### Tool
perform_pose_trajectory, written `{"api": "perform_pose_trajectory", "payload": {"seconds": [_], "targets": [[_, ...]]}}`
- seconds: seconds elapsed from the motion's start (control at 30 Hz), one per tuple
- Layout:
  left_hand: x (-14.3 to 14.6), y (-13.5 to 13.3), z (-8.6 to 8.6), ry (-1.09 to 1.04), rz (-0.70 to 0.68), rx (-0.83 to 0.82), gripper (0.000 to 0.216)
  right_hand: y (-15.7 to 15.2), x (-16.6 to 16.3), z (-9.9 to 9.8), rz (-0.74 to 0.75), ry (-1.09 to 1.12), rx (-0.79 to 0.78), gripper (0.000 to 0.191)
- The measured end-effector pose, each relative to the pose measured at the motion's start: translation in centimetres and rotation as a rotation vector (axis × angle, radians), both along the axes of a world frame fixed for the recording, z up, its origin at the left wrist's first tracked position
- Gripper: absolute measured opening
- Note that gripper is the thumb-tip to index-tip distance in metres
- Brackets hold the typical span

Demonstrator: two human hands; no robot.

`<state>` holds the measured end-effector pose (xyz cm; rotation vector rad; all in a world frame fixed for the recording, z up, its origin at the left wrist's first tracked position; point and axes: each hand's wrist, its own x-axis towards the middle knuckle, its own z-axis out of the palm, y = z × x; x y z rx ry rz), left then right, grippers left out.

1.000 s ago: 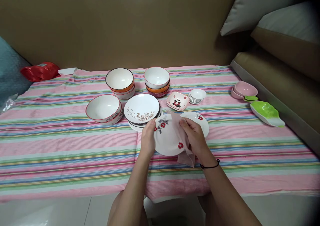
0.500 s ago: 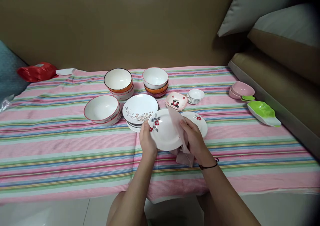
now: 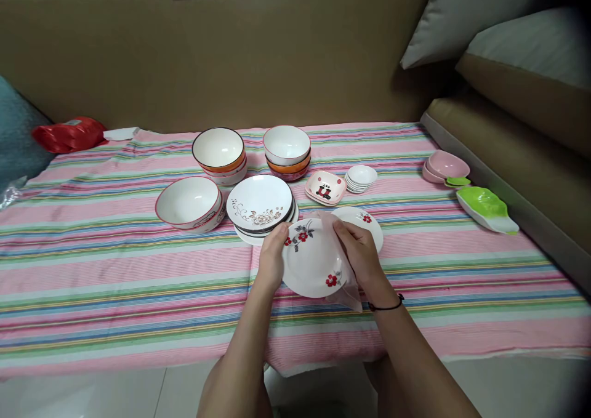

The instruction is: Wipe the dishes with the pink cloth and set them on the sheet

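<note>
A white plate with red flowers (image 3: 311, 264) is held up and tilted between my two hands. My left hand (image 3: 273, 257) grips its left rim, thumb on top. My right hand (image 3: 362, 252) is closed on a thin pale pink cloth (image 3: 339, 239), which it presses round the plate's right rim. Partly hidden behind my right hand, another white flowered plate (image 3: 373, 224) lies on the striped cloth. Just beyond my left hand stands a stack of plates (image 3: 260, 199), the top one white with brown flowers.
Stacked bowls (image 3: 218, 147) stand at the back, with more bowls (image 3: 187, 202) at left and white-lined bowls (image 3: 287, 144) mid-back. Square cat dishes (image 3: 325, 187) adjoin small white dishes (image 3: 362, 175). Pink bowls (image 3: 447, 164) and a green leaf-shaped dish (image 3: 487, 209) lie right, near the sofa arm (image 3: 508, 178).
The held plate has come lower and slightly right and has turned, so a second red flower shows at its lower right. The pink cloth has shifted along the rim with my right hand.
</note>
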<state>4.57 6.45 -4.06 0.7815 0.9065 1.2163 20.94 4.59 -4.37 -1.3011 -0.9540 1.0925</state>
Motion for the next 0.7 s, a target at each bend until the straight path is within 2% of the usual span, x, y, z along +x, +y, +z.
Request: {"api": "perform_pose_trajectory", "payload": {"seconds": [0.17,0.27,0.4,0.47,0.6,0.7], "targets": [[1.0,0.0,-0.9,-0.157,0.320,-0.071,0.024,0.0,-0.5,0.3,0.004,0.048,0.040,0.032],[1.4,0.1,-1.5,-0.193,0.436,-0.050,0.027,0.1,-0.6,0.3,0.036,0.074,0.058,0.028],[1.6,0.3,-1.5,-0.266,0.444,0.013,0.027,0.1,-0.5,0.2,0.125,0.081,0.088,0.026],[1.6,0.2,-1.3,-0.285,0.419,0.040,0.027,0.1,-0.5,0.1,0.121,0.030,0.098,0.025],[1.2,-1.1,-0.8,-0.211,0.330,0.111,0.030,-0.3,-0.7,0.1,0.012,-0.060,0.139,0.034],[0.4,-2.7,-0.4,-0.064,0.224,0.190,0.037,-1.0,-0.9,0.4,-0.104,-0.026,0.143,0.036]]}}
